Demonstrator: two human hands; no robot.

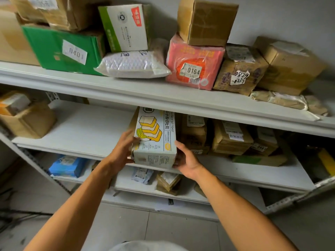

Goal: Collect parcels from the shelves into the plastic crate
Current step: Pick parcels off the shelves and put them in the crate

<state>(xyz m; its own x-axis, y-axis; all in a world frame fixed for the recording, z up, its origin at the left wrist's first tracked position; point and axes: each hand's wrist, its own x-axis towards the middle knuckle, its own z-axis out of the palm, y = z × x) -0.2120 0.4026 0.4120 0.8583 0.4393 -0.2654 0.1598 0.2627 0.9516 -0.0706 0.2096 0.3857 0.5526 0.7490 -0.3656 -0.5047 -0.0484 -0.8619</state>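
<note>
Toast box, the white one with bread slices and bananas drawn on top, is sitting at the front edge of the middle shelf, and both hands are on it. Left hand is clamped on the box's left side, fingers wrapped against the cardboard, though the fingertips are kinda lost behind the corner. Right hand cups the right bottom corner, thumb up along the side; the rest of its fingers go under the box so you can't see them. Far end of the box is tucked under the upper shelf, so that bit's hidden.

Just right of the grip there's a bunch of brown boxes, labels too blurry to read. Above the grip sits a pink parcel marked 0164 and a white padded bag. Up and left is a green box labelled 0401. Below the hands, a blue package and some small parcels are half cut off by the shelf edge. No crate in view anywhere.
</note>
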